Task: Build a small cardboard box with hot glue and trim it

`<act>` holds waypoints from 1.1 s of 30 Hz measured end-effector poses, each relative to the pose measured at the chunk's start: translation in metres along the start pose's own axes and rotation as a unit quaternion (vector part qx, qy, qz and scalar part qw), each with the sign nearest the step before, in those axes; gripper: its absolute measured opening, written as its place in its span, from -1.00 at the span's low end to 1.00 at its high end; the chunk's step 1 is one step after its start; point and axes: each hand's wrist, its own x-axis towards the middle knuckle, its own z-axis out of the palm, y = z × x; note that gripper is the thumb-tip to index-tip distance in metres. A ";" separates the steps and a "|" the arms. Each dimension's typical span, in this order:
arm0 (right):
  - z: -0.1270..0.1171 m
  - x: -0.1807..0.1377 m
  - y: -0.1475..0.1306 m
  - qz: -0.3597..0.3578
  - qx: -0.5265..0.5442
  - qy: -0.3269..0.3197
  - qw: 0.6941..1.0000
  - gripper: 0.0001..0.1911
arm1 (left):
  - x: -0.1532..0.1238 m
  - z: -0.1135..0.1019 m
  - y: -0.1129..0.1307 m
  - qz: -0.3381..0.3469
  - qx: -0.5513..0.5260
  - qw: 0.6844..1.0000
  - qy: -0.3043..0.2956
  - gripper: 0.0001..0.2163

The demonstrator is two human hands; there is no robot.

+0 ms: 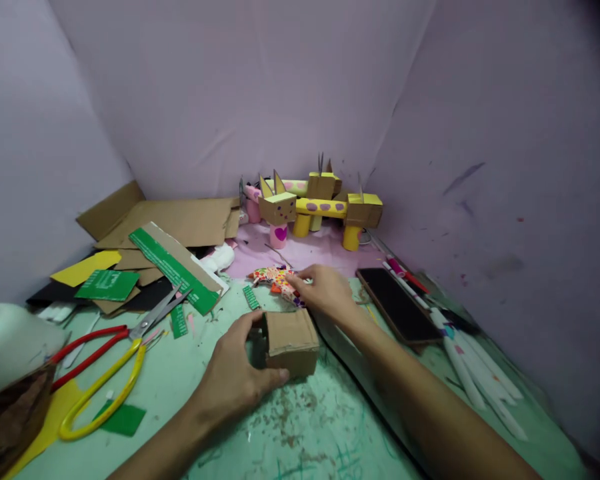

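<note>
My left hand (240, 367) grips a small brown cardboard box (293, 333) by its left end, thumb along the lower front and fingers behind. The box rests on or just above the green tabletop. Beyond it, my right hand (327, 290) reaches in with bent fingers, their tips on a colourful patterned piece (273, 275) that looks like paper; part of it is hidden under the hand. A small green printed scrap (251, 298) lies left of that piece.
Red-and-yellow-handled scissors (140, 333) lie open at the left, by a green cardboard strip (180, 270) and cardboard sheets (170, 223). Cardboard animal figures (320, 207) stand at the back. A phone (397, 303) and white markers (480, 367) lie at the right.
</note>
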 end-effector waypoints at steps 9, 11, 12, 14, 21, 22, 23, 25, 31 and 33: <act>-0.037 -0.096 -0.005 -0.238 0.003 -0.162 0.958 -0.63 | -0.009 0.006 -0.002 0.047 0.071 0.996 0.003 -0.27; -0.029 -0.104 0.000 -0.260 -0.008 -0.153 0.953 -0.72 | -0.013 0.002 -0.001 0.072 0.078 0.994 0.002 -0.21; -0.025 -0.105 0.002 -0.265 -0.008 -0.147 0.953 -0.75 | -0.015 0.000 0.000 0.103 0.083 0.991 -0.001 -0.24; -0.021 -0.105 0.003 -0.266 -0.006 -0.135 0.954 -0.78 | -0.018 -0.006 0.001 0.193 0.099 0.976 -0.012 -0.44; -0.020 -0.103 0.005 -0.273 0.000 -0.116 0.955 -0.76 | -0.014 -0.011 -0.003 0.322 0.161 0.932 -0.053 -0.90; -0.020 -0.102 0.006 -0.274 -0.001 -0.114 0.955 -0.76 | -0.012 -0.010 -0.003 0.334 0.158 0.928 -0.052 -0.90; -0.020 -0.102 0.006 -0.276 -0.002 -0.113 0.955 -0.77 | -0.011 -0.009 -0.003 0.346 0.154 0.924 -0.050 -0.91; -0.019 -0.101 0.007 -0.281 -0.004 -0.107 0.954 -0.79 | -0.009 -0.008 -0.004 0.361 0.148 0.920 -0.045 -0.92; -0.018 -0.097 0.012 -0.331 -0.011 -0.096 0.939 -0.79 | -0.001 -0.009 -0.007 0.461 0.122 0.878 -0.048 -0.88; -0.018 -0.096 0.014 -0.336 -0.012 -0.102 0.936 -0.79 | 0.002 -0.011 -0.008 0.478 0.123 0.868 -0.055 -0.87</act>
